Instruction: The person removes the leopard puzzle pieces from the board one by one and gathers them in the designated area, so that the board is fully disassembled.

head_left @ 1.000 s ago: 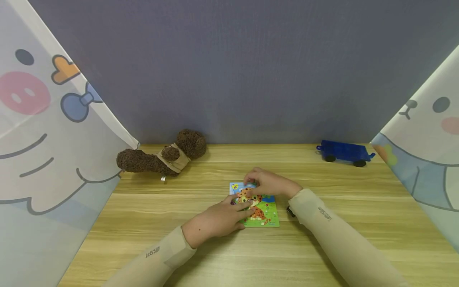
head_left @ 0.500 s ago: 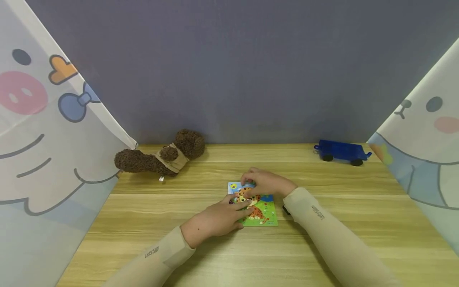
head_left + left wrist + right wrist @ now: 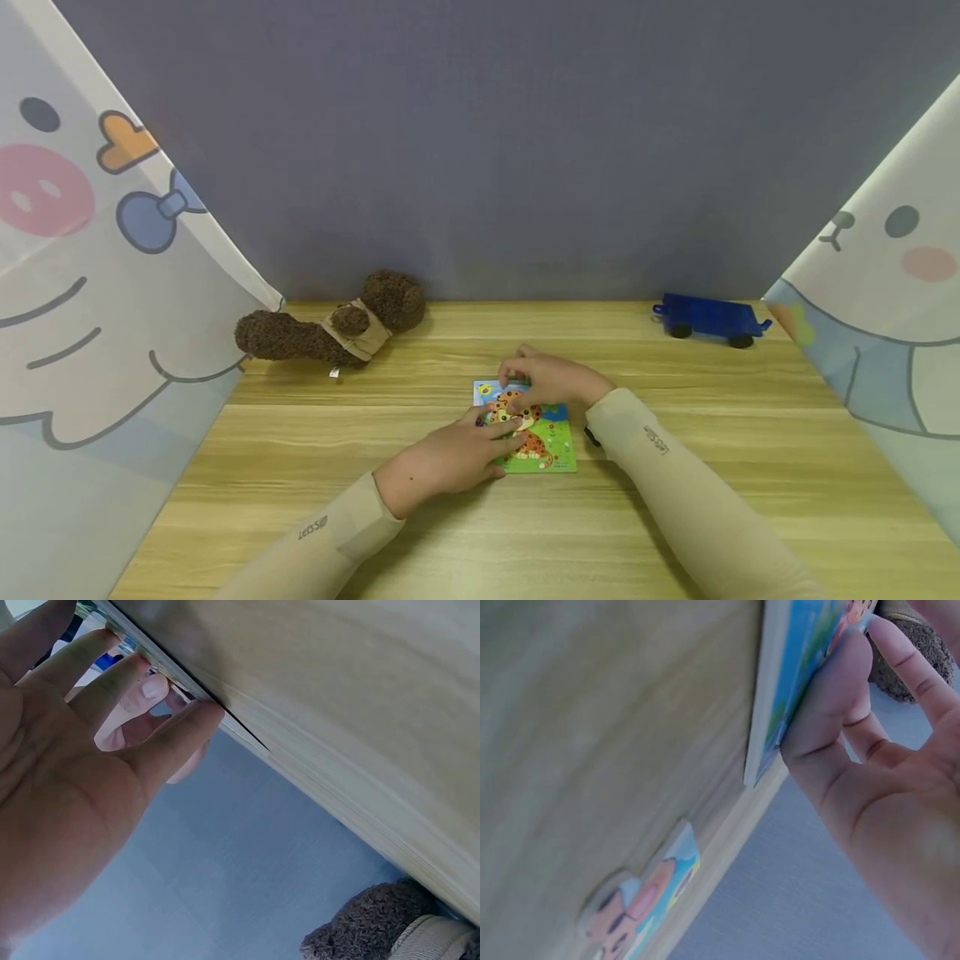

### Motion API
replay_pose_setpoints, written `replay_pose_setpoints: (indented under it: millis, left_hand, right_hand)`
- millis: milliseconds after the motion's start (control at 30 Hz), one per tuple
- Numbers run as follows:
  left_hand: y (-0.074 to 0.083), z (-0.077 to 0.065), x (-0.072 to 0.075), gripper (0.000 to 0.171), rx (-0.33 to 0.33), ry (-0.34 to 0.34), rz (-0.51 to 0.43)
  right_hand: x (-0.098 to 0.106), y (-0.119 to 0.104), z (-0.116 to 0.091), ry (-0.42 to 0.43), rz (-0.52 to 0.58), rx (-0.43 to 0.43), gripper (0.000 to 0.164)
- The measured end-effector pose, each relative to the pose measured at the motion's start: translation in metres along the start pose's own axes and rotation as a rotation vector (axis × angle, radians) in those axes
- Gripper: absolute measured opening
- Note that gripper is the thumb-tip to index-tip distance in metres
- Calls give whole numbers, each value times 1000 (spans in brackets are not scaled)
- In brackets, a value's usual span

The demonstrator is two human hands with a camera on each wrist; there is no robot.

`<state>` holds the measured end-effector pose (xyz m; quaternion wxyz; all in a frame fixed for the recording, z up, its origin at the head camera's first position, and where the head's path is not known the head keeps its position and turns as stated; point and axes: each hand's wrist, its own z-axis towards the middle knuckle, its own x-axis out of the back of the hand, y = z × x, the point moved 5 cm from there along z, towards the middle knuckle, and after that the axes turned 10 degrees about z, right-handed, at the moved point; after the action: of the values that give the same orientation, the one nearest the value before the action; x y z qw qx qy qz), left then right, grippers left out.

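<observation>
A square jigsaw puzzle (image 3: 558, 454) with a spotted leopard cub on green and blue lies flat on the table. My left hand (image 3: 446, 461) rests over its left side, fingers spread and pressing on the picture. Over its upper part is my right hand (image 3: 558, 381), loosely bent, thumb down on the leopard's head and fingertips near the top edge. In the right wrist view, the thumb (image 3: 829, 697) lies against the puzzle face, with no loose piece showing between thumb and fingers. A loose puzzle piece (image 3: 649, 900) lies beside the board, mostly hidden by the right sleeve in the head view.
A brown plush toy (image 3: 300, 336) in beige cloth lies at the back left of the wooden table (image 3: 300, 433). At the back right stands a blue toy wagon (image 3: 708, 317) with black wheels. A grey panel (image 3: 480, 167) rises behind, with printed cloth on both sides.
The whole scene shifts slightly left as the head view turns. Both hands keep their places on the puzzle, with the right hand and forearm moving only slightly.
</observation>
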<state>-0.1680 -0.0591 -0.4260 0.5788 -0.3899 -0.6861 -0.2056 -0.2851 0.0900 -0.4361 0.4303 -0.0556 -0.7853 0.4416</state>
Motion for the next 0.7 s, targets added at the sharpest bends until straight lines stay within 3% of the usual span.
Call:
replay_pose_setpoints:
  millis: [300,700]
  left_hand:
    - [0,-1,1,59,7,-3,-23]
    - [0,0,2,59,2,9,-22]
  right_hand:
    - [1,-2,-2,23,21,36,28]
    - [5,3,-1,-24,118,101,25]
